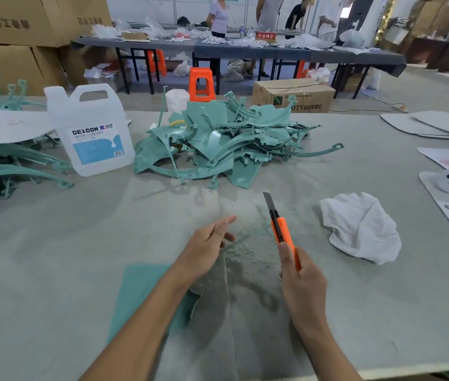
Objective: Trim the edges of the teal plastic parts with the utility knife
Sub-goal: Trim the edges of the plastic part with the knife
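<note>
Showing no cut in hand: right hand [303, 284] wrapped round knife [282, 232], blade out, touching nothing; left hand [204, 250] loose-fingered, possibly on a sliver; one part [138, 292] under left forearm, pile [218, 144] beyond; next move likely seating a part.

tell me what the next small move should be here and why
Probably reach the left hand forward to take one piece from the pile of teal plastic parts. That hand looks open and holds no part, while the right hand grips the utility knife with its blade out.
</note>
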`<state>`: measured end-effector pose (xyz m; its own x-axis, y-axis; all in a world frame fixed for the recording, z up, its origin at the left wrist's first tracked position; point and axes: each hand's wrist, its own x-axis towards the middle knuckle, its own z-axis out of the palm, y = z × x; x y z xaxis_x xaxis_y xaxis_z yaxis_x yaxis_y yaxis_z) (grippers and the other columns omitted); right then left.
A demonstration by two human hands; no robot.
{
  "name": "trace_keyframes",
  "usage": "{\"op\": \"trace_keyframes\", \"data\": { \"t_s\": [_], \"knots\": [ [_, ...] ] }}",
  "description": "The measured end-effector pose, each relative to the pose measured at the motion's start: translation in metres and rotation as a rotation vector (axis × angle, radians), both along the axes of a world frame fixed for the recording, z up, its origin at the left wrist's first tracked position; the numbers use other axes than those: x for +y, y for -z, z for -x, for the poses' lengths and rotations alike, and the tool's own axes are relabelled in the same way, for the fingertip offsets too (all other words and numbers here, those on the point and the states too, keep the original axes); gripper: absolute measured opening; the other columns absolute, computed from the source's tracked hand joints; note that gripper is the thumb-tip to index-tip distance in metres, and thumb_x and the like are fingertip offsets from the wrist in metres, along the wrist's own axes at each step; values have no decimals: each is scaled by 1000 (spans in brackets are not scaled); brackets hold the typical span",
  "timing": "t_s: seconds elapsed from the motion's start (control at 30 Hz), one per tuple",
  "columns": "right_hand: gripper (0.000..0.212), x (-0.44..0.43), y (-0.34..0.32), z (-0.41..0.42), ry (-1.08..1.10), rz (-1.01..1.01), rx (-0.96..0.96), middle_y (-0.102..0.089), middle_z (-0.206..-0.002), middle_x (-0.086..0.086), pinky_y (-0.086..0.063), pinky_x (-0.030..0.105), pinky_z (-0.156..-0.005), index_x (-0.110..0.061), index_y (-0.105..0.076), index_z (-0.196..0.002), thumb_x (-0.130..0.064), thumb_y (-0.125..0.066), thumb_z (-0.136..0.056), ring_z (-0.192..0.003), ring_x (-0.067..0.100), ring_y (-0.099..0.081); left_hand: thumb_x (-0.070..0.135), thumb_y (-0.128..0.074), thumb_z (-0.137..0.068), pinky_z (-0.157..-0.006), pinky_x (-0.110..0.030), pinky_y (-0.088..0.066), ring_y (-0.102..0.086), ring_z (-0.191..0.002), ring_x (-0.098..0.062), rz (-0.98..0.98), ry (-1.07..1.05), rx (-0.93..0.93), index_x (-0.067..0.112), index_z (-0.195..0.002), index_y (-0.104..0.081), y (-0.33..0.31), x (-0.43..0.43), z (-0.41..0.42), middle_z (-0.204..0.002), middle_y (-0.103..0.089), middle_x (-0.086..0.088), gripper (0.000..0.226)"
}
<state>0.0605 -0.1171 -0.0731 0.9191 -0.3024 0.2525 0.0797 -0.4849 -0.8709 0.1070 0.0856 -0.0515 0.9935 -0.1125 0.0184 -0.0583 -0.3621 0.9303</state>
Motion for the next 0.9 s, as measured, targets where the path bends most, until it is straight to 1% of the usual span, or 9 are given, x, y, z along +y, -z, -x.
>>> {"op": "trace_keyframes", "data": {
  "t_s": [0.07, 0.13, 0.2, 0.3, 0.43, 0.57, 0.67, 0.8, 0.9],
  "knots": [
    [49, 0, 0, 1, -4, 0, -8, -58, -60, 6, -41, 24, -56, -26, -51, -67, -67, -40, -91, -58, 15, -53, 43, -36, -105, -81, -26, -56, -62, -91, -8, 61, -47, -15, 41, -131, -54, -3, -1, 0, -103, -69, 11, 31],
    [50, -1, 0, 1, -11, 10, -10, -58, -61, 6, -41, 22, -57, -25, -50, -67, -66, -40, -92, -59, 15, -54, 41, -45, -103, -77, -24, -55, -60, -75, 0, 94, -148, -78, 29, -122, -66, -15, -1, 2, -96, -71, 14, 31],
    [52, -2, 1, 1, -5, 16, -8, -59, -61, 5, -41, 21, -58, -22, -51, -69, -66, -40, -95, -60, 14, -55, 42, -54, -99, -70, -16, -49, -58, -64, 6, 82, -269, -184, 25, -96, -75, -34, 7, 5, -77, -69, 20, 28],
    [50, -3, 2, 1, 28, 5, -23, -62, -66, 1, -40, 19, -54, -24, -55, -76, -67, -39, -97, -61, 10, -57, 56, -51, -96, -75, -21, -42, -59, -86, 5, -155, -399, -317, 30, -65, -68, -62, 34, 26, -80, -66, 18, 44],
    [45, -2, 3, 0, 91, -84, -17, -66, -71, -12, -48, 34, -60, -30, -60, -83, -67, -39, -97, -59, 7, -62, 83, -31, -83, -71, -27, -43, -54, -80, -1, -557, -271, -119, 34, -84, -57, -62, 69, 96, -82, -59, 18, 56],
    [49, -3, 3, 2, 126, -171, -45, -66, -71, -6, -54, 49, -63, -27, -60, -86, -70, -39, -96, -60, 17, -63, 101, -7, -56, -108, -35, -31, -27, -132, -11, -918, -47, 229, 45, -125, -36, -28, 72, 149, -137, -33, 19, 93],
    [43, -1, -2, 5, 124, -236, -91, -66, -74, -2, -55, 56, -62, -35, -57, -105, -74, -45, -91, -62, 22, -64, 90, -21, -74, -115, -34, -22, -8, -143, -11, -955, -58, 195, 45, -149, -22, -8, 70, 149, -155, -14, 14, 87],
    [24, 4, -5, 12, 135, -208, -134, -70, -77, -10, -56, 48, -59, -47, -50, -104, -67, -53, -90, -57, 12, -65, 72, -34, -92, -111, -34, -27, -25, -138, -18, -970, -217, 5, 42, -149, -38, 8, 67, 109, -153, -33, 8, 64],
    [24, 9, -6, 18, 48, -35, -176, -65, -69, -11, -51, 23, -65, -43, -55, -102, -62, -53, -87, -62, 4, -62, 73, -30, -93, -112, -35, -25, -24, -140, -23, -986, -210, -36, 42, -150, -38, 14, 61, 63, -156, -31, 1, 65]
  ]
}}
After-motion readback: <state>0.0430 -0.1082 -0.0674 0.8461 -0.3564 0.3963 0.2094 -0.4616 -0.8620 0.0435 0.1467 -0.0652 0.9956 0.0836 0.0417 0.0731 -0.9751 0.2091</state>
